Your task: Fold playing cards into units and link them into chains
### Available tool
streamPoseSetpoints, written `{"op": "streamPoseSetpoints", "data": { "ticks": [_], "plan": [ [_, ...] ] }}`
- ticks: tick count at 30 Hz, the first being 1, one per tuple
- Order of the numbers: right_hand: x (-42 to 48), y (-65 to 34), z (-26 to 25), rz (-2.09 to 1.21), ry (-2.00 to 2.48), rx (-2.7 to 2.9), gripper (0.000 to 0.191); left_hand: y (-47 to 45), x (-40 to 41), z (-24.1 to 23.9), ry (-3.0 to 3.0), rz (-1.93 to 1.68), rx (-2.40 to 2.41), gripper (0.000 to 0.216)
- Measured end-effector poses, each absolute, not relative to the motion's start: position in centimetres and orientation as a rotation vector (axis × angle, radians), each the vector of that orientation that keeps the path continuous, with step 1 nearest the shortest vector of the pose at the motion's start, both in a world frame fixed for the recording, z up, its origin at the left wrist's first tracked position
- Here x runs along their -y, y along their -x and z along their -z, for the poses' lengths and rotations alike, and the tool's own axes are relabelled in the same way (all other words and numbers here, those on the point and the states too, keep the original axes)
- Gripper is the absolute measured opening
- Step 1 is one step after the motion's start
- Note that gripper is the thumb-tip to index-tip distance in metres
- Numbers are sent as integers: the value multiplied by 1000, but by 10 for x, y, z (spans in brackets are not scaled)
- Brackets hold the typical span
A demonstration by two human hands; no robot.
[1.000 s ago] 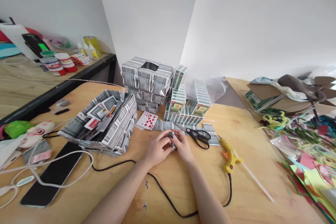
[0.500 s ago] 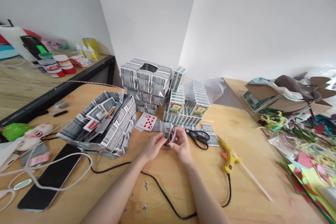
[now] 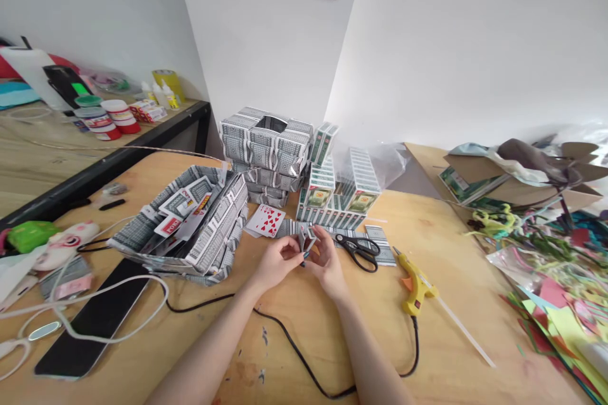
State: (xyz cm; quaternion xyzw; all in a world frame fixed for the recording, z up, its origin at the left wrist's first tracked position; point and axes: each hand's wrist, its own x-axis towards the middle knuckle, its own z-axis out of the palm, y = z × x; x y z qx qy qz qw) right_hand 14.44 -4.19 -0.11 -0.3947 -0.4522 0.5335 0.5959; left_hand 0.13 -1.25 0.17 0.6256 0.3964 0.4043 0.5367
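My left hand (image 3: 275,262) and my right hand (image 3: 329,262) meet over the wooden table (image 3: 456,247), both pinching a small folded playing card (image 3: 306,237) held upright between the fingertips. Just beyond it lie a face-up red nine card (image 3: 266,220) and a row of patterned card backs (image 3: 380,248). Black scissors (image 3: 358,247) rest right of my right hand. A basket woven from folded cards (image 3: 190,228) sits to the left, with loose cards inside it.
A yellow glue gun (image 3: 414,278) lies at right, its black cord (image 3: 294,345) looping under my forearms. Stacked card blocks (image 3: 266,145) and card boxes (image 3: 339,193) stand behind. A black tablet (image 3: 90,316), white cable, coloured paper scraps (image 3: 555,291) and jars (image 3: 111,117) lie around.
The folded card rose from near the table to an upright position between my fingertips, and both hands lifted and shifted slightly away from me.
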Motion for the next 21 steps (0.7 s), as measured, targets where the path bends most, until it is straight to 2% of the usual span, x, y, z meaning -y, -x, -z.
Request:
{"op": "streamPoseSetpoints", "data": {
  "ticks": [5, 10, 15, 18, 21],
  "plan": [
    [41, -149, 2, -1250, 968, 897, 55, -2, 16, 0, -1916, -1094, -1114, 7],
    [40, -151, 5, -1277, 1020, 841, 50, -2, 18, -2, -2108, -1074, -1079, 16],
    [38, -150, 4, -1236, 1104, 846, 35, -4, 19, 1, -2142, -1026, -1014, 24],
    [37, -148, 0, -1230, 1097, 938, 26, -5, 19, 2, -2119, -1050, -1044, 37],
    [38, -148, -3, -1213, 1101, 966, 26, -4, 19, 3, -2124, -1062, -1071, 56]
  ]
}}
